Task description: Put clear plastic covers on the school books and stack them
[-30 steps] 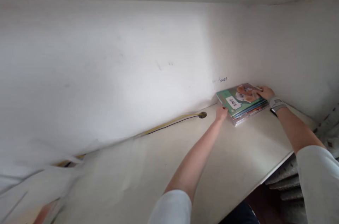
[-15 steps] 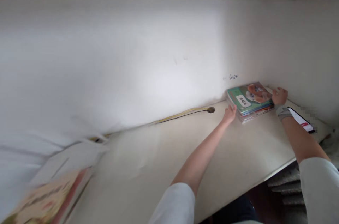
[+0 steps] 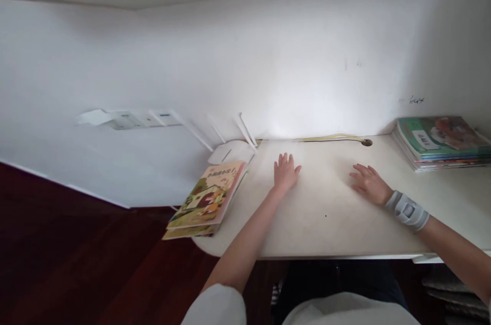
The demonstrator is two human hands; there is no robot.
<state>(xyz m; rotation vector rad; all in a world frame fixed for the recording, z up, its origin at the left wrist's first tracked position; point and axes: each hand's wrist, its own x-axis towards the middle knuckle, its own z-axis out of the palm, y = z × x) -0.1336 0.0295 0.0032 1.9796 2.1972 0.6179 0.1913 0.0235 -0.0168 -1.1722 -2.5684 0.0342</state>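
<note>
The person's left hand (image 3: 286, 174) is palm down over the desk (image 3: 318, 228), fingers spread and holding nothing. The right hand (image 3: 371, 186), farther right, has its fingers loosely open and slightly bent, also with no hold on anything. Whether either palm presses on the desk cannot be told.

The stack of books (image 3: 425, 153) lies flat at the far right, close to the wall (image 3: 299, 59), probably to leave the middle of the desk free. A smaller pile of books (image 3: 209, 197) lies askew at the left end, its near-left corner jutting past the rounded edge, perhaps because the router (image 3: 232, 152) takes up the space just behind it. Whether they touch is unclear.

Thin cables (image 3: 322, 138) run along the far edge to a round hole (image 3: 367, 143), likely routed there to keep them out of the way.
</note>
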